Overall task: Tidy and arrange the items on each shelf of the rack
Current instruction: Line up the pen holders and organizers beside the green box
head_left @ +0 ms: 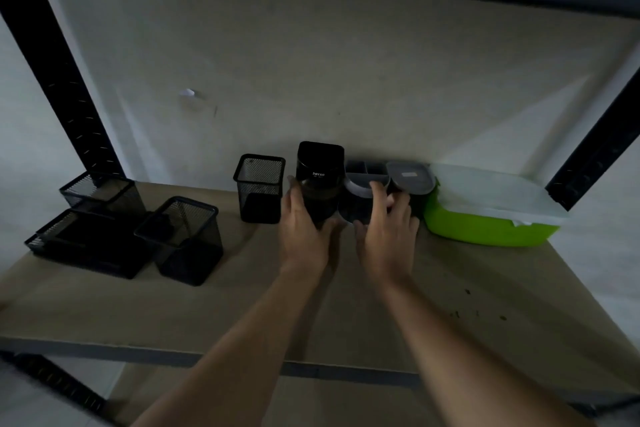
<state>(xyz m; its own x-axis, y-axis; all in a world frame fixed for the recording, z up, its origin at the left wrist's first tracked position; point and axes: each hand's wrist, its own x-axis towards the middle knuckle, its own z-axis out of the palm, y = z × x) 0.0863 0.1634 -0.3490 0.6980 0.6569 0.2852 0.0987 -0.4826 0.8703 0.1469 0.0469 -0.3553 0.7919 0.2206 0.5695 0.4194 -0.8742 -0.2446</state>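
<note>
l hand (302, 231) wraps the black square holder (319, 180); r hand (388, 236) grips the round grey organizer (363, 199) beside it, both at shelf (242, 305) back. mesh cup (259, 188) just left, green tub w/ clear lid (485, 215) right, mesh trays (93, 236) far left.

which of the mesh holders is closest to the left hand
The upright mesh cup at the back, just left of the solid black holder the left hand grips. The other mesh pieces sit far off at the shelf's left end.
</note>
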